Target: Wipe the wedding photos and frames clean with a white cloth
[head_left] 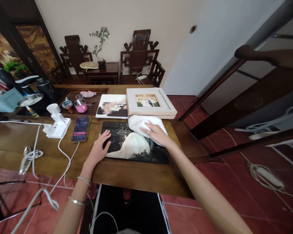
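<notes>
A dark photo panel [117,135] with a white gown pictured on it lies flat on the wooden table, close to the front edge. My left hand [101,146] rests at the panel's left edge, its fingers stretched out and slightly apart, holding nothing. In my right hand [157,133] is a white cloth [136,122], pressed down over the panel's upper right part and covering that corner. Behind the panel lie a smaller photo board [112,112] and a pale picture frame [169,104] with a couple's photo; the cloth lies close to the frame's front side.
Left of the panel are a phone [80,129], a white power strip [61,126] with trailing cables and a clear hair claw [28,159]. A pink cup [81,106] stands on the tea tray [97,97]. At the right, a dark wooden chair [210,100] stands near the table.
</notes>
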Action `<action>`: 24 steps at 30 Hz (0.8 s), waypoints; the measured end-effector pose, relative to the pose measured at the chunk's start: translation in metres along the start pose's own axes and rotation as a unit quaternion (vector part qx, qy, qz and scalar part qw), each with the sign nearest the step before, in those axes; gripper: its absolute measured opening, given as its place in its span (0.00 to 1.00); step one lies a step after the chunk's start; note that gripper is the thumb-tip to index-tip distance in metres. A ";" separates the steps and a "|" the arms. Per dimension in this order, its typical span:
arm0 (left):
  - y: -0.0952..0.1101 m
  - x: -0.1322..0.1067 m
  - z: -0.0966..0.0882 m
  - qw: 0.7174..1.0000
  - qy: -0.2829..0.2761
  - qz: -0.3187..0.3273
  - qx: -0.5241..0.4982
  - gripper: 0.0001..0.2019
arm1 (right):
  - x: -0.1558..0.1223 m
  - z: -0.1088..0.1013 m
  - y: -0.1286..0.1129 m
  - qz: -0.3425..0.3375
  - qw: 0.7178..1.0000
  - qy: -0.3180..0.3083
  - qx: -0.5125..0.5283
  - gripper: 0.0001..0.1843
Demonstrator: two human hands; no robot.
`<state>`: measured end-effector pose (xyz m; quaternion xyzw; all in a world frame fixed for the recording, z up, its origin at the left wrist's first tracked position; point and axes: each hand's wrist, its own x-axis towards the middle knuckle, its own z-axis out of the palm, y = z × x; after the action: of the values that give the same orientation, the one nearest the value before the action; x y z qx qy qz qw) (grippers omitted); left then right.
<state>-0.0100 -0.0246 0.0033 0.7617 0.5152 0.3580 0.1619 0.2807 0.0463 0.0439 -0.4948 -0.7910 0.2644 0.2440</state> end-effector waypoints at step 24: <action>-0.001 0.002 -0.002 1.000 -0.002 0.008 0.003 0.16 | 0.005 0.021 -0.034 -0.001 0.998 -0.025 0.064 0.19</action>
<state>-0.0119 -0.0226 0.0043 0.7669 0.5099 0.3560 0.1585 0.2434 0.0346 0.0514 -0.4709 -0.7786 0.3267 0.2556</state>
